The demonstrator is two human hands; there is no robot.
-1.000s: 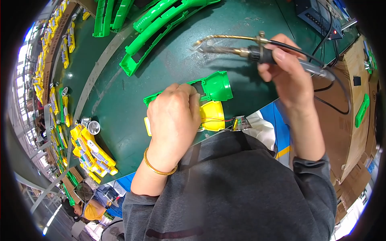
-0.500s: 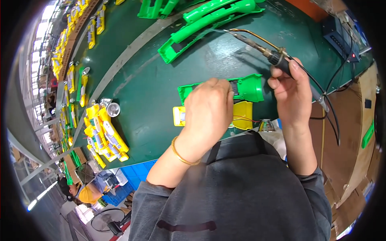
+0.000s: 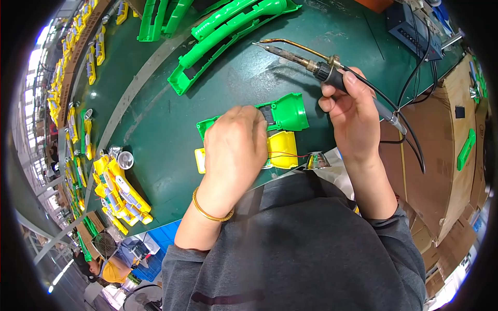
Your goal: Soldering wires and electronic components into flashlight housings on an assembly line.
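Note:
My right hand [image 3: 358,116] grips a soldering iron [image 3: 328,73] by its black handle, its brass feed tube and tip pointing left above the bench. Bent over a green flashlight shell half [image 3: 291,111], my left hand [image 3: 233,142] is closed; its fingertips and whatever they pinch are hidden. Just nearer to me lies a yellow flashlight shell half [image 3: 282,150], partly covered by that hand. Thin red wires run from it to a silver reflector cup [image 3: 317,160] at its right. The iron's tip is well apart from both shells.
More green shell halves [image 3: 223,44] lie farther back. A pile of yellow flashlight halves [image 3: 122,194] sits at the left, beyond it a line of similar parts. The blue soldering station [image 3: 412,31] stands at the far right, its black cable [image 3: 415,142] looping beside my right hand.
The whole view has shifted, so the bench things appear farther left. My left hand remains bent over the shells, and my right hand still holds the soldering iron.

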